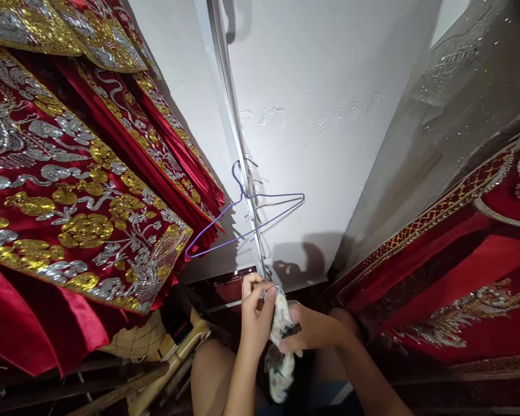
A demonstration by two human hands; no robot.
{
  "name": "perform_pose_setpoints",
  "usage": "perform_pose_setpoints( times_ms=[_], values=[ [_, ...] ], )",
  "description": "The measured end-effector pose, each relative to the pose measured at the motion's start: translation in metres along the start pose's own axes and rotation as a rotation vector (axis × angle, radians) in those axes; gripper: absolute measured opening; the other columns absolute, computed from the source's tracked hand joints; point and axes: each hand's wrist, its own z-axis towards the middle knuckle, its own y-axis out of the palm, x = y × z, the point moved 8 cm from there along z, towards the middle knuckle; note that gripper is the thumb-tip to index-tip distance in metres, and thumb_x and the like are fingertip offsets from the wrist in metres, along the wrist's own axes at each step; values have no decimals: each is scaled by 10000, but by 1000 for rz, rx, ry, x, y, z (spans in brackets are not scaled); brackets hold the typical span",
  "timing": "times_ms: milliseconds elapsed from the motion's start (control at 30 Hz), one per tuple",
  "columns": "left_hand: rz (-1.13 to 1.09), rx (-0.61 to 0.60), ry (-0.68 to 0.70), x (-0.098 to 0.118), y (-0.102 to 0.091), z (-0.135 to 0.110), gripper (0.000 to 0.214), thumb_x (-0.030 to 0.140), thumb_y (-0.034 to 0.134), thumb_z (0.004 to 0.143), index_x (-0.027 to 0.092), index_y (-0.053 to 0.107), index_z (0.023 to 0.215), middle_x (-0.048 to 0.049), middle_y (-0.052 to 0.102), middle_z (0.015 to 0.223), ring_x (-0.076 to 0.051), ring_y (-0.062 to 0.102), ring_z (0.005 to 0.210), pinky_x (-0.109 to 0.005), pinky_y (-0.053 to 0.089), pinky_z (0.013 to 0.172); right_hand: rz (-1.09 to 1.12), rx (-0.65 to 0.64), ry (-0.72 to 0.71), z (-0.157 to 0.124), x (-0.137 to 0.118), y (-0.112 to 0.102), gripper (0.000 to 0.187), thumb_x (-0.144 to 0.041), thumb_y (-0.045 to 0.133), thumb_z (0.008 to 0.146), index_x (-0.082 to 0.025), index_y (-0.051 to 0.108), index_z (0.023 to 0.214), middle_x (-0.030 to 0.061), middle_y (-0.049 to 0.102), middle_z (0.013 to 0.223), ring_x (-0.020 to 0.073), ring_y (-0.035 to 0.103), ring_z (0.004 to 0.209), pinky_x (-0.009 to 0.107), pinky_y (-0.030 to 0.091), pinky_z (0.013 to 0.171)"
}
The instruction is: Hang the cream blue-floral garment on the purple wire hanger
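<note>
A pale patterned piece of cloth [282,378] with dark and yellowish marks hangs bunched up in front of my body. What kind of item it is cannot be made out. My left hand [256,306] pinches its top edge between thumb and fingers. Lower down, my right hand [309,330] grips the cloth from the right side, fingers and thumb curled round it. Above both hands, a purple wire hanger [242,237] with nothing on it hangs at a narrow metal rail [230,98].
Red garments [82,190] with gold and silver embroidery hang on the left. More red embroidered clothing [472,300] and a sheer sparkly fabric [455,69] are at the right. A dark phone [177,326] rests on a bamboo chair [190,341]. The white wall [312,156] is behind the rail.
</note>
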Motion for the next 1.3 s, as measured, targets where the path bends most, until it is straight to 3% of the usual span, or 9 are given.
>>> perform_pose_setpoints(
  times_ms=[133, 267, 367, 500, 700, 900, 1067, 1200, 1300],
  values=[
    [-81, -408, -212, -25, 5, -20, 376, 510, 501, 955, 222, 638, 1155, -72, 629, 1058, -244, 573, 1034, -338, 441, 958, -92, 57, -41, 11, -25, -10, 48, -140, 602, 689, -175, 580, 664, -41, 543, 593, 111, 444, 554, 221, 363, 508],
    [179, -675, -301, -43, -3, -50, 269, 402, 581, 902, 188, 702, 1011, -63, 691, 951, -266, 605, 955, -345, 462, 920, -128, 485, -332, 12, -82, -71, 65, -158, 567, 688, -186, 625, 697, 0, 612, 673, 152, 522, 617, 255, 410, 563],
    [390, -550, -301, -51, -32, -48, 254, 363, 518, 915, 192, 703, 941, -75, 697, 911, -283, 620, 911, -367, 473, 884, -93, 742, -473, 15, -111, -104, 225, -165, 550, 707, -194, 694, 877, 5, 628, 707, 168, 553, 669, 264, 442, 618],
    [460, -383, -270, -45, -70, -37, 314, 419, 484, 927, 205, 701, 1003, -83, 703, 890, -304, 634, 913, -391, 487, 881, -79, 566, -402, 69, -111, -103, 348, -180, 536, 754, -221, 684, 1066, -26, 593, 671, 155, 526, 660, 260, 455, 671],
    [550, -346, -191, -38, -98, -30, 333, 318, 410, 909, 193, 669, 742, -85, 693, 792, -291, 642, 827, -427, 504, 861, -261, 501, -170, 128, -60, -102, 120, -220, 561, 805, -232, 647, 888, -26, 575, 652, 167, 530, 666, 258, 416, 661],
    [697, -233, -138, -54, -137, -13, 312, 236, 464, 801, 217, 752, 919, -132, 687, 1245, -347, 558, 1232, -543, 402, 1076, -289, 536, -275, 89, -46, -92, 78, -200, 447, 781, -230, 436, 710, -65, 377, 593, 126, 343, 562, 238, 278, 560],
    [512, 71, 11, -17, -163, 19, 270, 380, 500, 868, 212, 677, 753, -131, 609, 1364, -332, 469, 1327, -533, 309, 1158, -316, 567, -339, 45, -59, -92, 187, -131, 427, 704, -240, 280, 664, -59, 255, 579, 131, 251, 558, 273, 216, 549],
    [204, 156, 80, 24, -152, 39, 289, 463, 553, 891, 200, 651, 822, -137, 596, 1369, -308, 504, 1318, -440, 343, 1138, -346, 549, -318, 30, -70, -87, 178, -125, 432, 673, -238, 297, 649, -55, 264, 559, 137, 257, 554, 284, 214, 539],
    [135, 103, 117, 48, -132, 53, 296, 394, 607, 877, 207, 632, 1106, -119, 666, 1205, -263, 625, 1131, -366, 476, 975, -307, 523, -319, 26, -76, -77, 138, -156, 450, 676, -231, 341, 638, -47, 315, 560, 140, 308, 570, 278, 250, 538]
  ],
)
